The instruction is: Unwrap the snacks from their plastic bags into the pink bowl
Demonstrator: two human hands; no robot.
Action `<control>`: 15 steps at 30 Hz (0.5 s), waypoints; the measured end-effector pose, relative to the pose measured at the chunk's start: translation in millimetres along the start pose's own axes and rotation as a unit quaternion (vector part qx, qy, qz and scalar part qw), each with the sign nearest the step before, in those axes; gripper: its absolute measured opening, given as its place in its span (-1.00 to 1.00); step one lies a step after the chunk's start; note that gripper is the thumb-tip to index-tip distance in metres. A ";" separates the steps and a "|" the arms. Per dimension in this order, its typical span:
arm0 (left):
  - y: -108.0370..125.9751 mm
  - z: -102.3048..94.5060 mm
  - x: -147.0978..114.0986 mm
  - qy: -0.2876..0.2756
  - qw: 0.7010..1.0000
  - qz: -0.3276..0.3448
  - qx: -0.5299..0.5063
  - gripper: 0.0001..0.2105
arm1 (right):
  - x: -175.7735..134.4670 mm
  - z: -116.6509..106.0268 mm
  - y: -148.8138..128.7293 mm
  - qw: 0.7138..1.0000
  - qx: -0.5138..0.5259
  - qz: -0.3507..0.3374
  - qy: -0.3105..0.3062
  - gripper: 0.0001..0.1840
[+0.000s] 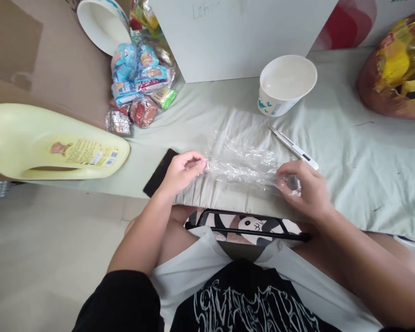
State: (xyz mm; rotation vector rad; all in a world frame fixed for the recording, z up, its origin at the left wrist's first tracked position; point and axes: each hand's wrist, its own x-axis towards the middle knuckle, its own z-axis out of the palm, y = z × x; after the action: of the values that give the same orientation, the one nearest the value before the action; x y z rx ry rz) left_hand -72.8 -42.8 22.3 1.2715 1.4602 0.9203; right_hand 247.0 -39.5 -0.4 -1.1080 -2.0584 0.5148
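A crumpled sheet of clear plastic film [240,171] stretches between my two hands, low over the cloth. My left hand [185,169] pinches its left end between thumb and fingers. At the other end, my right hand [306,186] has its fingers curled round a bunched part of the film. A white utility knife [293,148] lies just beyond my right hand, its tip pointing away to the left. Partly under my left hand and wrist is a dark phone-like slab [161,174]. Farther back stands a white paper cup [287,85] with a blue pattern.
Wrapped snacks [143,78] are piled at the back left, near a second paper cup [103,25] lying tilted. A large pale-yellow jug [55,143] lies on its side at left. A white box [242,37] stands behind. At right sits a bag of yellow packets [397,69].
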 end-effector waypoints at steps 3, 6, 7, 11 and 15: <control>-9.5 3.7 2.1 -0.019 0.999 -0.029 -0.040 -0.72 | 0.7 -3.9 -6.0 0.999 0.035 -0.004 -0.042 -0.87; -15.5 6.5 8.2 -0.031 0.995 -0.039 -0.092 -0.62 | -1.2 -3.9 -6.8 0.996 0.007 0.081 -0.033 -0.62; -15.6 7.2 11.2 -0.040 0.992 -0.031 -0.113 -0.55 | -2.1 -3.4 -5.5 0.992 -0.010 0.123 -0.024 -0.58; -7.8 11.5 23.5 -0.118 0.985 0.022 -0.123 -0.20 | -2.2 -3.4 3.5 0.968 -0.054 0.247 0.000 -0.59; -4.9 16.0 33.7 -0.065 0.997 -0.008 -0.039 -0.46 | 4.9 -5.8 9.4 0.954 -0.059 0.294 0.000 -0.69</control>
State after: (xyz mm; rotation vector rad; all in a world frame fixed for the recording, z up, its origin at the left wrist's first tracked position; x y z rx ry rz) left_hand -58.7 -11.3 7.5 1.2376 1.3192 0.8593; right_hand 254.7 -30.1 -0.6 -1.8042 -1.7535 0.6790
